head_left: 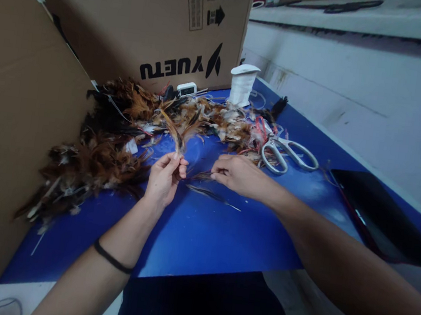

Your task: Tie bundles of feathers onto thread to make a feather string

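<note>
Pinched upright between the fingertips of my left hand (166, 175) is a small bunch of brown and black feathers (182, 136), fanned out at the top. My right hand (237, 175) has its fingers closed on a dark feather (201, 176) just above the blue table (201, 233). Another dark feather (206, 193) with a pale quill lies on the table below both hands. Behind the hands spreads a heap of brown, black and white feathers (208, 114). A second brown pile (90, 168) sits to the left of my left hand.
Silver-handled scissors (280, 153) lie right of the heap, by red strips. A white spool of thread (242, 87) and a small white digital device (186, 89) stand behind. A dark tablet or phone (384, 209) rests at the right edge. Cardboard boxes (116, 18) wall the back and left.
</note>
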`<state>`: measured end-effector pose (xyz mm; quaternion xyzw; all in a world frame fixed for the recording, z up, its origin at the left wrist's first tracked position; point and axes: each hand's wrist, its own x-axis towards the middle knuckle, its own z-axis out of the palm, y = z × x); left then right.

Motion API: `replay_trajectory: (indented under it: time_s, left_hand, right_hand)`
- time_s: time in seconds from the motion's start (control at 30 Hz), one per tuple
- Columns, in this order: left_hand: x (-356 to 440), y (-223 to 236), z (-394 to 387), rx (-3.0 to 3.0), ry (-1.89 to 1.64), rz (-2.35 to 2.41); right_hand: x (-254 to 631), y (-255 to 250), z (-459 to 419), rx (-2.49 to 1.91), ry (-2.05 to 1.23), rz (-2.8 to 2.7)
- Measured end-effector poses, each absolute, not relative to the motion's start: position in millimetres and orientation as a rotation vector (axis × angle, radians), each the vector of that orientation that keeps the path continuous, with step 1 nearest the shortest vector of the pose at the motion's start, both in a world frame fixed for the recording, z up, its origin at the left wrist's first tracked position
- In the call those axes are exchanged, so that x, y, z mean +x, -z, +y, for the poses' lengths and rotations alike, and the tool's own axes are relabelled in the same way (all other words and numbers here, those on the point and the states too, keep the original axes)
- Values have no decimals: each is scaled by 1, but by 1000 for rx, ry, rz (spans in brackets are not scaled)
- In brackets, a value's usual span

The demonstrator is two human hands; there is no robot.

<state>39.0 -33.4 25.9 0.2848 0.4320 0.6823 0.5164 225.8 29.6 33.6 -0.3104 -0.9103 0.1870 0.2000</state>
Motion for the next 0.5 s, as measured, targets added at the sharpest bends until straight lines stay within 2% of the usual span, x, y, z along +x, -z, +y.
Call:
replay_trajectory:
  time_s: [0.1, 0.2, 0.4, 0.5]
  left_hand:
    - [38, -27, -33, 690, -1632, 1032]
    - [37, -26, -33, 731, -1604, 1007]
    - [41, -26, -35, 840, -1524, 961]
    - [43, -26, -37, 885, -1460, 961]
  right_hand:
    - [232, -41, 34, -936, -482, -2447]
    - [235, -45, 38, -1022, -593, -2230]
    - [230, -54, 33, -924, -1259, -1742]
    - [224, -56, 29, -798, -1417, -1569]
